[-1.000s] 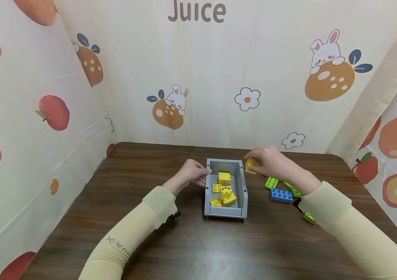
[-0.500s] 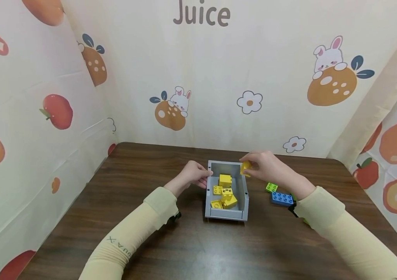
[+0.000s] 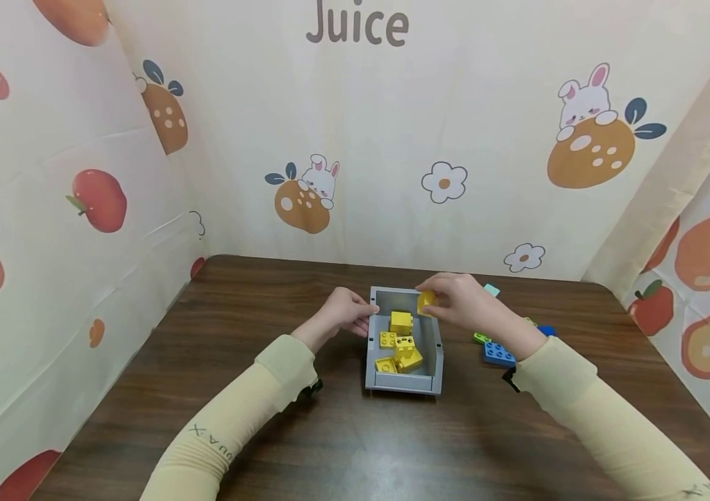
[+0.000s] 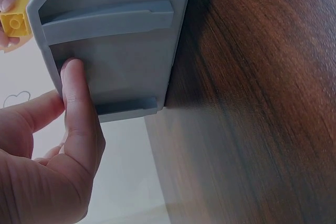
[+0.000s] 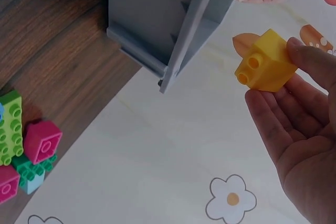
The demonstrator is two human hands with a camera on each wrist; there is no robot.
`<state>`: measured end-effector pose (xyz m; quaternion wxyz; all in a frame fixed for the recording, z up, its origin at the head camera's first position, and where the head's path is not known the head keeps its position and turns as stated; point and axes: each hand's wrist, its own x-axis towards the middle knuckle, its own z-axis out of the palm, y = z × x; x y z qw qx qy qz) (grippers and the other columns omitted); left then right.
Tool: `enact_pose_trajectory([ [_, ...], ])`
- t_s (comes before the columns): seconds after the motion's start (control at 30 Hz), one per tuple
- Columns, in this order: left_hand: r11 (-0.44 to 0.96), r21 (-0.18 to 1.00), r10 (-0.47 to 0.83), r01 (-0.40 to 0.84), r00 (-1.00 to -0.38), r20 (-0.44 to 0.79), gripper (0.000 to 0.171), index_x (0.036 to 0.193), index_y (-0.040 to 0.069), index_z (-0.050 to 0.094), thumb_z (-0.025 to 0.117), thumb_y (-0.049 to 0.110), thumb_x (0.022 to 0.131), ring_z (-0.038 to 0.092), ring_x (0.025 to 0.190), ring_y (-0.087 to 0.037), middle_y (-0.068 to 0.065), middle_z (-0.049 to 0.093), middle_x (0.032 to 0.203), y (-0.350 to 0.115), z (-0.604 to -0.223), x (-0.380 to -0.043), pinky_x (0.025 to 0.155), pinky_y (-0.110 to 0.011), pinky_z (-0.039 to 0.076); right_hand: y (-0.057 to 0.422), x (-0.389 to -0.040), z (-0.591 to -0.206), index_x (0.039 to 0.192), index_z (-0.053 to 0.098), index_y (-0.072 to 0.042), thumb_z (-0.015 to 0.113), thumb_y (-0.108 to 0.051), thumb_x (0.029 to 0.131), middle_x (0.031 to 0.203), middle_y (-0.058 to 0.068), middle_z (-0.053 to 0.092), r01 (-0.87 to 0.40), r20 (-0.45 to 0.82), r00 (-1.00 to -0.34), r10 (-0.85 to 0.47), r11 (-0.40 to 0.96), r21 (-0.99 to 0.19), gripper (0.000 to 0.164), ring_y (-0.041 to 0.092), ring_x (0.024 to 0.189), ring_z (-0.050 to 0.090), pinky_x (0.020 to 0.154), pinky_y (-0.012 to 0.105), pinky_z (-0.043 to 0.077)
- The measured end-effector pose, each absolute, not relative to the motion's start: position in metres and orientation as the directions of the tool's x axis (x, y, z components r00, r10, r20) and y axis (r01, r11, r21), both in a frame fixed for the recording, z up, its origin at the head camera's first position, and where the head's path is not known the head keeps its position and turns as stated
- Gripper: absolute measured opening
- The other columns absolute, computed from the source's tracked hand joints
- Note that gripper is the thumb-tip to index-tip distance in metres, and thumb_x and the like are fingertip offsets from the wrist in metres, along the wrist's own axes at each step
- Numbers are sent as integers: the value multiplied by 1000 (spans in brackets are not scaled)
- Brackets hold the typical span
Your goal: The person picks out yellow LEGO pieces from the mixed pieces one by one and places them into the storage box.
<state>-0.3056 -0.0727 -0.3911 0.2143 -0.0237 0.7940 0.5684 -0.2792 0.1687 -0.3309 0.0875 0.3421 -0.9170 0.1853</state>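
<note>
A grey bin [image 3: 401, 382] stands on the table with several yellow bricks [image 3: 401, 322] inside. My left hand [image 3: 345, 311] pinches the bin's left wall near the far end, its thumb at the rim and a finger flat on the outer side, as the left wrist view [image 4: 79, 124] shows. Between the thumb and fingers of my right hand [image 3: 462, 300] is a yellow toy building brick [image 5: 270, 62] with a slanted face and two studs in sight. That hand hovers above the bin's far right corner, and the brick is clear of the bricks below.
Right of the bin lie loose bricks, partly hidden by my right forearm: a blue brick [image 3: 498, 353], a light green brick [image 5: 10, 129], pink bricks [image 5: 43, 141] and others. A printed cloth [image 3: 380, 139] hangs behind the dark wooden table [image 3: 254, 292].
My right hand has moved left with the yellow brick, from beside the bin to over its right edge. My left hand has stayed on the left wall.
</note>
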Motion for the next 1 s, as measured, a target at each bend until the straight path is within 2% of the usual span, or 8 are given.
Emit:
enact_pose_trajectory([
  [0.3,356,889,205,-289,-904,-376,35,106,-10,64,67,20,89,62,54,-14,-9,62,67,-73,-389,-305,81,-47,57,161,-281,-338,112,68,-8,76,-18,81,109,5,67,-627,247,-779,-577,709,-323,34,19,88,62,76,32,60],
  [0.5,354,888,209,-295,-900,-383,35,107,-10,64,67,20,89,63,54,-14,-9,62,67,-73,-389,-306,81,-47,57,157,-282,-345,115,66,-9,75,-19,82,112,5,67,-629,233,-777,-585,708,-320,35,17,94,62,81,34,59],
  [0.8,366,884,202,-291,-902,-381,34,106,-9,65,67,20,89,64,55,-15,-10,63,69,-72,-389,-306,78,-44,59,154,-285,-357,114,67,-7,76,-15,81,111,6,67,-637,238,-768,-594,673,-375,36,20,91,62,81,34,59],
  [1.0,373,882,193,-287,-906,-377,34,106,-8,65,68,21,88,65,57,-16,-11,64,71,-72,-390,-306,76,-42,59,154,-288,-364,115,66,-7,74,-15,83,112,7,67,-623,206,-775,-597,671,-401,34,17,91,62,81,35,59],
])
